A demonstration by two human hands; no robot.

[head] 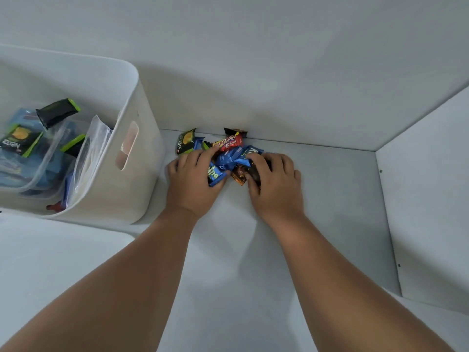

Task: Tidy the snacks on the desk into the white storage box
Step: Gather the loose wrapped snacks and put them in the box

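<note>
A small heap of wrapped snacks lies on the white desk against the back wall: blue packets, a red one, a brown one and a black-and-green packet at its left. My left hand curls over the heap's left side, fingers on a blue packet. On the right side, my right hand presses its fingers onto the brown packet. The white storage box stands at the left, with several packets and clear zip bags inside.
The desk ends at the back wall and at a white side panel on the right. The box, with its handle slot, stands close to my left hand.
</note>
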